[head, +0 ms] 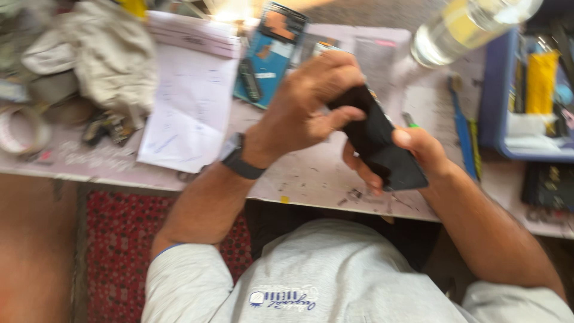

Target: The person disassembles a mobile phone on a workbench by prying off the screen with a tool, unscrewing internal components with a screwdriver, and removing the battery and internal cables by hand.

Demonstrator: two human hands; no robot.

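Note:
Both hands hold a flat black rectangular device, like a phone, tilted above the front edge of a stained white worktable. My left hand curls over its upper end with the thumb pressed on its face; a dark band sits on that wrist. My right hand grips its lower end from beneath, thumb on the top edge. The frame is motion-blurred, so fine detail on the device is lost.
A white paper sheet and a blue packaged part lie behind the hands. A clear bottle stands at the back right beside a blue tray of tools. Crumpled cloth and a tape roll sit left.

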